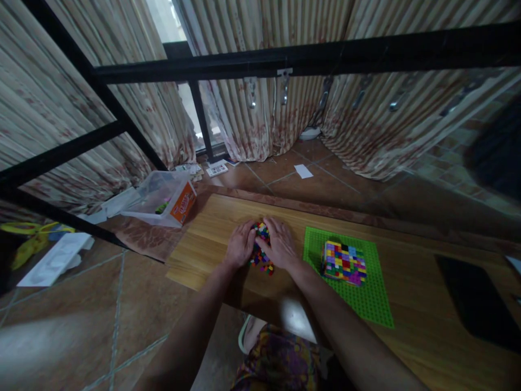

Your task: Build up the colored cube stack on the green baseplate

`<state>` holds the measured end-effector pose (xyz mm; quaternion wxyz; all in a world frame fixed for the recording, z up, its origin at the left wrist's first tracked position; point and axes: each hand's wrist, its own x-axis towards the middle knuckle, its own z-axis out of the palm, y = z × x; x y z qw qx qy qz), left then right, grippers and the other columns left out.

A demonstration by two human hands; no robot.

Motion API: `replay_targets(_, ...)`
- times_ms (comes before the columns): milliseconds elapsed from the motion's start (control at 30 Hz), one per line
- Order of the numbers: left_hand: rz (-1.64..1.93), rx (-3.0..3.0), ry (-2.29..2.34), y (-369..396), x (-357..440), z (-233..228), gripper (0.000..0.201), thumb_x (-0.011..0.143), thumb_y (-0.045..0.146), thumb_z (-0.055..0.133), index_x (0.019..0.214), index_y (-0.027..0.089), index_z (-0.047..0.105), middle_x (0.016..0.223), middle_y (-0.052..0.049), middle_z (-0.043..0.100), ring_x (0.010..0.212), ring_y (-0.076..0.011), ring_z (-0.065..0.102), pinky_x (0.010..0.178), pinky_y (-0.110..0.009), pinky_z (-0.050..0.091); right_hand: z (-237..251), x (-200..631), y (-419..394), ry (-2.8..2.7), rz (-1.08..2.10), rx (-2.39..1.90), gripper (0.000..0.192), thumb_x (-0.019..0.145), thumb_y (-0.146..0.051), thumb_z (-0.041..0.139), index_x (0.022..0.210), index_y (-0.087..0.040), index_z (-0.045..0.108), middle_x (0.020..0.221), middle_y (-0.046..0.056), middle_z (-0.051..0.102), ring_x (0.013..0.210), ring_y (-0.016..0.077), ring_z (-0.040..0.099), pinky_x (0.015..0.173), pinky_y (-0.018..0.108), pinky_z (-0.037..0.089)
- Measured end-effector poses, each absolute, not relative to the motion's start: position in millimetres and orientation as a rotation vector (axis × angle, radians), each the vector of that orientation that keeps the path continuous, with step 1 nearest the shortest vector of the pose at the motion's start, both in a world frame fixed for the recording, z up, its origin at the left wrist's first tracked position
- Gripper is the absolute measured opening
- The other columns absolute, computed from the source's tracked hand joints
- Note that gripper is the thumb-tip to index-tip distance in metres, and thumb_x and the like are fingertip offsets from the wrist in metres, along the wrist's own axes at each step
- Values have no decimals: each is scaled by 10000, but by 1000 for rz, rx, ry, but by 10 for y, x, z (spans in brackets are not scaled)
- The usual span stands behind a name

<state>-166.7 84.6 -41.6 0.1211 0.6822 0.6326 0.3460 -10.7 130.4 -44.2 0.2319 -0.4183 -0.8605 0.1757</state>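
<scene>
A pile of small loose toy bricks (261, 259) in many colours lies on the wooden table (195, 239). My left hand (241, 243) rests along the pile's left side, fingers stretched forward. On the other side, my right hand (280, 243) curves around the bricks with its fingers extended and thumb toward the middle. Both hands touch the pile and partly hide it; neither appears to grip a brick. To the right, a multicoloured block built of bricks (345, 263) sits on a green studded baseplate (376, 293).
A clear plastic bin (163, 220) with an orange label and a few green pieces stands left of the table. A dark flat object (478, 301) lies at the table's right. Curtains (260, 119) and a black metal frame (228, 70) rise behind. White paper (303, 171) lies on the floor.
</scene>
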Motion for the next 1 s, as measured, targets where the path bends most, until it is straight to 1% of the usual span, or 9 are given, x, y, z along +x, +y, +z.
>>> replay_targets(67, 1034, 1975, 1812, 858, -1655, -408, 423, 988, 332, 308, 1315, 168, 521, 1261, -117, 628, 1193, -226, 559, 1053, -429, 439, -454, -137, 1347, -2434, 496, -1044, 536, 924, -350, 470, 1400, -110, 418, 1453, 177, 454, 1365, 290, 368, 1129, 502, 269)
replay_targets(133, 1039, 1974, 1786, 857, -1651, -408, 424, 985, 328, 314, 1318, 167, 522, 1267, -110, 627, 1196, -221, 555, 1054, -420, 439, -462, -144, 1362, -2468, 512, -958, 514, 886, -297, 513, 1363, -114, 457, 1413, 162, 489, 1328, 273, 394, 1118, 467, 293)
replay_targets(200, 1028, 1982, 1782, 850, -1648, -411, 419, 984, 326, 317, 1308, 168, 530, 1269, -105, 628, 1197, -220, 552, 1059, -422, 431, -462, -138, 1353, -2450, 532, -937, 502, 853, -275, 553, 1328, -125, 485, 1358, 144, 521, 1272, 261, 424, 1090, 434, 329)
replay_targets(267, 1018, 1998, 1786, 844, -1639, -410, 412, 986, 327, 317, 1298, 171, 535, 1264, -103, 631, 1193, -220, 553, 1057, -427, 427, -453, -131, 1327, -2417, 541, -957, 446, 846, -272, 569, 1272, -146, 525, 1293, 126, 552, 1207, 256, 449, 1050, 417, 362)
replay_targets(400, 994, 2051, 1820, 838, -1586, -394, 401, 985, 355, 335, 1277, 169, 538, 1224, -112, 643, 1162, -231, 564, 1029, -435, 433, -414, -133, 1268, -2373, 509, -1029, 253, 880, -271, 536, 1108, -179, 598, 1164, 100, 591, 1096, 252, 464, 986, 402, 383)
replay_targets(467, 973, 2078, 1848, 834, -1549, -386, 393, 983, 369, 351, 1259, 166, 543, 1205, -115, 647, 1151, -237, 566, 1018, -439, 431, -392, -136, 1251, -2362, 496, -1069, 204, 895, -256, 509, 1059, -183, 605, 1106, 91, 600, 1041, 241, 466, 961, 387, 386)
replay_targets(600, 935, 2108, 1889, 830, -1497, -379, 359, 981, 365, 367, 1211, 176, 568, 1165, -103, 660, 1107, -237, 578, 991, -428, 435, -349, -131, 1228, -2365, 458, -1166, 178, 900, -260, 497, 1029, -193, 600, 1046, 80, 602, 1003, 240, 458, 927, 381, 378)
replay_targets(800, 927, 2132, 1884, 846, -1501, -366, 329, 975, 358, 371, 1133, 194, 609, 1114, -86, 677, 1055, -238, 585, 968, -418, 428, -300, -124, 1209, -2375, 419, -1279, 212, 911, -327, 493, 1045, -193, 588, 1034, 92, 598, 1004, 250, 457, 927, 388, 363)
replay_targets(1000, 887, 2166, 1905, 854, -1512, -355, 322, 974, 356, 352, 1068, 201, 618, 1038, -85, 682, 994, -242, 581, 917, -419, 433, -288, -128, 1202, -2352, 415, -1336, 202, 924, -340, 478, 1012, -190, 579, 1001, 105, 622, 982, 256, 492, 916, 385, 390)
